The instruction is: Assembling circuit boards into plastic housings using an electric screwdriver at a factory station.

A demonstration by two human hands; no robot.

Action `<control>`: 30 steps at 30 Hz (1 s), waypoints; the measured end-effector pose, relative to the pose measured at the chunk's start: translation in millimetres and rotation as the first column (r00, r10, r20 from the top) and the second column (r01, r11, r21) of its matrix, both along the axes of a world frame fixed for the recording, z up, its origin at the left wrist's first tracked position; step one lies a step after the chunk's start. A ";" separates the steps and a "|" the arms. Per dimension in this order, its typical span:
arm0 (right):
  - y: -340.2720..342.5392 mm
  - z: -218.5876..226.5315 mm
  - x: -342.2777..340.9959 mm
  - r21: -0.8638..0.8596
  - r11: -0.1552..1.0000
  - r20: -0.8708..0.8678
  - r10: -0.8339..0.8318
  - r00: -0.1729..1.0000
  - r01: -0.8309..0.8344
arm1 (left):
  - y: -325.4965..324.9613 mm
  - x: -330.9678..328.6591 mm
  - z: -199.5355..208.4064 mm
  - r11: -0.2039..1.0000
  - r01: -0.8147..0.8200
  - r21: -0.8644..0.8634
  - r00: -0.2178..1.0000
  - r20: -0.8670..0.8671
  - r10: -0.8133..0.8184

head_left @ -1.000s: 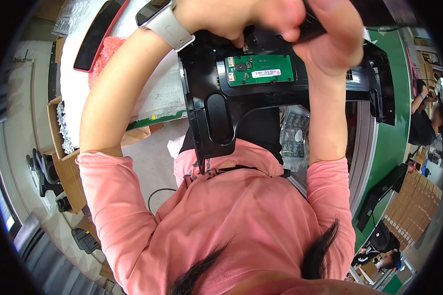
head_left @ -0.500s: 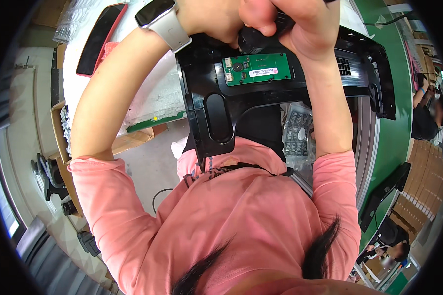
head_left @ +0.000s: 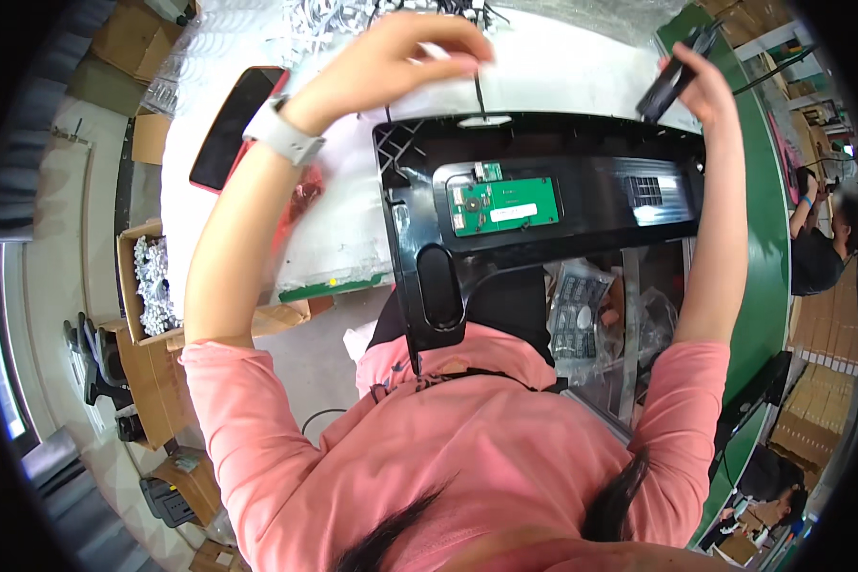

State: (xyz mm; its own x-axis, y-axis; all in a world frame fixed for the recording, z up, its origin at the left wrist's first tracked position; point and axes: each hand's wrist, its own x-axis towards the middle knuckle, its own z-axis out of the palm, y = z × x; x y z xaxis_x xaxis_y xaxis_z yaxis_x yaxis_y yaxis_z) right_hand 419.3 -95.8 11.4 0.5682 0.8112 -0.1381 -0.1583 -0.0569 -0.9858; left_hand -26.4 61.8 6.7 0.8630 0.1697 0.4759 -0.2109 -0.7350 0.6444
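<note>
A black plastic panel (head_left: 572, 246) lies in front of me, its near left leg reaching toward my lap. On it sits a green circuit board (head_left: 520, 203) with a white label and small connectors at its left end. My left hand (head_left: 427, 59) hovers over the panel's far edge, thumb and forefinger nearly together in a pinch. A thin dark strip (head_left: 480, 98) rises to those fingertips; whether they grip it is unclear. Beyond the panel's far right corner, my right hand (head_left: 707, 92) is wrapped round a black electric screwdriver (head_left: 667, 88), lifted away from the board.
A phone with a red case (head_left: 238, 129) lies left on the white work surface, near red plastic wrap (head_left: 300, 202). Bundled cables (head_left: 329, 24) lie at the back. A carton (head_left: 148, 286) of small white parts stands left. Beneath the panel are bagged parts (head_left: 582, 310). People work far right.
My hands were together over the circuit board and have parted. The right one carried the screwdriver off to the right; the left one moved left. The view has shifted, showing more of the panel.
</note>
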 end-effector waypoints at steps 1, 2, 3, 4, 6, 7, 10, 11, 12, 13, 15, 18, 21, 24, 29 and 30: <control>-6.8 -8.2 1.7 -0.163 0.985 0.088 -0.047 0.995 0.061 | 11.3 -8.4 -1.1 0.977 -0.178 -0.115 0.982 0.043 0.184; -8.7 -9.7 -14.4 -0.315 0.942 0.176 -0.064 0.982 0.118 | 35.1 -23.9 -7.8 0.930 -0.368 0.023 0.930 0.009 0.368; -6.4 -2.7 -32.5 -0.305 0.947 0.176 -0.047 0.983 0.100 | 58.2 -38.7 -14.9 0.829 -0.536 0.162 0.840 -0.001 0.543; -8.1 8.9 -48.5 -0.526 0.826 0.511 0.116 0.852 0.204 | 70.0 -42.4 -19.8 0.825 -0.540 0.166 0.838 0.010 0.546; 1.0 26.6 -74.5 -0.636 0.485 0.745 0.588 0.314 0.600 | 88.9 -40.9 -21.7 0.544 -0.704 0.456 0.625 0.035 0.780; 15.4 19.3 -80.1 -0.498 0.637 0.829 0.549 0.107 0.588 | 94.9 -37.6 -21.5 0.531 -0.707 0.468 0.618 0.044 0.785; 74.9 23.8 -138.4 -0.421 0.903 0.905 0.413 0.104 0.079 | 106.1 -30.8 -24.6 0.302 -0.679 0.669 0.358 -0.057 0.932; 96.5 28.7 -170.0 -0.406 0.907 0.881 0.422 0.213 -0.112 | 106.3 -32.5 -30.0 0.293 -0.677 0.675 0.352 -0.052 0.935; 125.1 25.8 -192.3 -0.375 0.899 0.885 0.419 0.200 -0.226 | 107.8 -35.1 -37.0 0.314 -0.705 0.636 0.358 -0.062 0.931; 149.6 25.5 -220.7 -0.280 0.928 0.960 0.268 -0.083 -0.248 | 110.4 -37.8 -42.0 0.333 -0.731 0.596 0.366 -0.071 0.928; 211.7 -9.8 -233.6 -0.052 0.983 0.993 0.069 0.091 -0.175 | 110.6 -31.7 -32.1 0.358 -0.745 0.563 0.392 -0.064 0.918; 273.2 -35.0 -237.6 -0.245 0.953 0.959 0.266 -0.100 0.180 | 93.1 -34.3 -16.5 0.460 -0.770 0.443 0.488 -0.056 0.871; 280.1 -36.0 -242.7 -0.358 0.920 0.933 0.357 0.035 0.158 | 77.1 -45.7 -2.3 0.615 -0.740 0.273 0.658 0.106 0.745; 282.5 -32.5 -237.5 -0.487 0.863 0.869 0.465 0.167 0.136 | 63.6 -51.1 8.0 0.729 -0.678 0.098 0.729 0.216 0.649; 228.2 -13.0 -229.9 0.050 0.984 0.980 -0.015 0.199 -0.170 | 34.2 -64.6 24.8 0.743 -0.659 -0.119 0.691 0.296 0.660; 209.8 -3.9 -224.5 0.398 0.872 0.912 -0.344 0.222 -0.284 | 26.5 -60.8 31.2 0.748 -0.653 -0.120 0.687 0.320 0.652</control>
